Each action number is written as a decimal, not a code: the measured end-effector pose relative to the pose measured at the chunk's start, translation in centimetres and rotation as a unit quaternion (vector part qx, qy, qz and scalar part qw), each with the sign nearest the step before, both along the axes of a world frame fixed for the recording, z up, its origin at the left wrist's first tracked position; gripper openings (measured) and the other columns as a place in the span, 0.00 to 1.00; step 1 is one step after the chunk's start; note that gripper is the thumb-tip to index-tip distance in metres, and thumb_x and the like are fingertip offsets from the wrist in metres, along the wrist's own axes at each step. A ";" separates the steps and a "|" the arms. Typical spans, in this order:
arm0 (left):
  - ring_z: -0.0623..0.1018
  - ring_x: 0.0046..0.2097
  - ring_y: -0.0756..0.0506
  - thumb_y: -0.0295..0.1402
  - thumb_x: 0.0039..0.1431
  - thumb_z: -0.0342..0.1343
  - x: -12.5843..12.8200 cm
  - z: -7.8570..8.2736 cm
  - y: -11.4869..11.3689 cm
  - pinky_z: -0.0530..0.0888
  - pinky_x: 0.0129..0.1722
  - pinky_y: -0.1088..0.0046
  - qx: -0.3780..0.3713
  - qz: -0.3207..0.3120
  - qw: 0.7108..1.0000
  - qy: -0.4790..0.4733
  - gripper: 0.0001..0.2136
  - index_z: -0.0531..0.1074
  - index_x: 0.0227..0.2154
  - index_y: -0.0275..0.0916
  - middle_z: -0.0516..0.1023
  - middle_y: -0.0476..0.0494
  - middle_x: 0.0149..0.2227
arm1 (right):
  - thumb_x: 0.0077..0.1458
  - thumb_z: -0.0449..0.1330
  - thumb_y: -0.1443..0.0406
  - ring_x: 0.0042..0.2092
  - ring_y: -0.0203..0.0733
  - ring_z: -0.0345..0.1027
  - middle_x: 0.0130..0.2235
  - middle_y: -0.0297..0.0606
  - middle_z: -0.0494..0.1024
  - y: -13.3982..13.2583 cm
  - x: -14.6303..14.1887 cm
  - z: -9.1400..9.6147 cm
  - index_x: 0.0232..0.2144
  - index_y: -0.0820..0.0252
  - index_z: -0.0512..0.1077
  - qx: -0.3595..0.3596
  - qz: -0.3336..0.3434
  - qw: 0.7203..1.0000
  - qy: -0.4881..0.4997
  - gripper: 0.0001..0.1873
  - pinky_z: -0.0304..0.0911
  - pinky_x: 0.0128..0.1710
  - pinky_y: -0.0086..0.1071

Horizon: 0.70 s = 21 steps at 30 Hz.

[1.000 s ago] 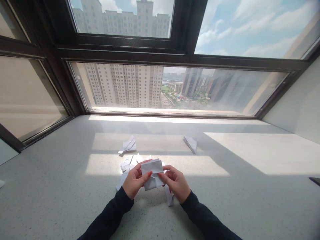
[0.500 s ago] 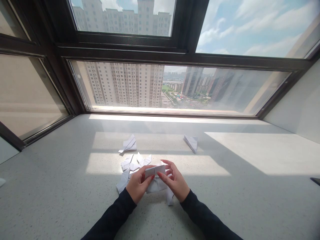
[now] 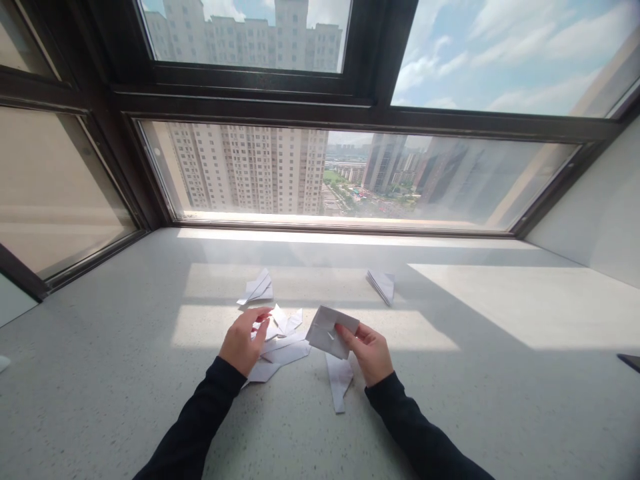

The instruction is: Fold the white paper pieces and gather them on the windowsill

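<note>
Between the thumb and fingers of my right hand [image 3: 370, 348] is a square piece of folded white paper [image 3: 323, 330], tilted and lifted off the surface. My left hand [image 3: 245, 341] is over the left side of several loose folded papers [image 3: 287, 350], its thumb and fingers apart. Its palm and fingers partly hide the papers beneath. A narrow folded paper strip [image 3: 339, 387] lies on the counter just below the square one.
Farther back on the speckled white counter [image 3: 150, 400] lie a folded paper piece [image 3: 257, 288] at left and a stacked paper triangle [image 3: 383, 287] at right. A dark object [image 3: 629, 362] sits at the right edge. Dark-framed windows [image 3: 320, 230] border the far side.
Both hands were together on the folded paper. My left hand has let go and moved left over the loose papers; my right hand has moved slightly right, keeping the paper, now turned flat.
</note>
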State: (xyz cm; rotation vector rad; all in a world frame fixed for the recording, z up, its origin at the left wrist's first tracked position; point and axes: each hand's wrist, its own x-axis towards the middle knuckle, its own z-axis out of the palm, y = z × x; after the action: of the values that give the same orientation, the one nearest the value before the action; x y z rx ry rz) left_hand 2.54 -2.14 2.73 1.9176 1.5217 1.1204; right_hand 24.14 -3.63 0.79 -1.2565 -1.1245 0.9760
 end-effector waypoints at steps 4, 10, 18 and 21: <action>0.70 0.40 0.42 0.37 0.49 0.47 -0.8 -1.0 0.5 0.66 0.38 0.64 0.002 -0.025 0.985 0.170 0.12 0.70 0.34 0.39 0.73 0.42 0.38 | 0.35 0.61 0.53 0.33 0.46 0.68 0.30 0.41 0.77 0.0 0.0 0.1 0.30 0.65 0.73 -0.006 -0.007 1.000 0.024 0.23 0.64 0.29 0.35; 0.68 0.42 0.39 0.43 0.45 0.51 0.1 -1.3 -0.1 0.64 0.37 0.62 -0.014 -0.005 0.957 0.289 0.18 0.67 0.39 0.42 0.72 0.43 0.39 | 0.35 0.61 0.51 0.32 0.46 0.68 0.29 0.40 0.77 -0.2 -0.1 0.4 0.30 0.64 0.73 0.000 -0.018 1.000 0.022 0.24 0.64 0.29 0.35; 0.69 0.41 0.40 0.35 0.48 0.47 -1.5 -1.0 0.6 0.66 0.36 0.64 -0.030 0.016 0.949 0.314 0.13 0.67 0.38 0.40 0.71 0.43 0.42 | 0.38 0.59 0.53 0.33 0.45 0.68 0.30 0.40 0.77 -0.4 -0.3 0.1 0.33 0.64 0.72 0.010 0.009 1.000 0.010 0.23 0.64 0.29 0.35; 0.70 0.41 0.43 0.31 0.50 0.44 -1.5 -1.4 0.6 0.66 0.37 0.67 -0.019 0.000 0.953 0.302 0.12 0.67 0.38 0.41 0.71 0.45 0.42 | 0.40 0.59 0.53 0.34 0.46 0.68 0.31 0.41 0.76 -0.5 -0.3 0.1 0.34 0.64 0.72 0.016 0.002 1.000 -0.016 0.22 0.64 0.27 0.34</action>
State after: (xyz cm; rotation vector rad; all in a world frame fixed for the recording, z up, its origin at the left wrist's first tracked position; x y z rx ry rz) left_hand 1.07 -1.50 1.33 2.3628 1.8169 0.5041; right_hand 23.81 -4.17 0.87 -1.2498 -1.1638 0.9401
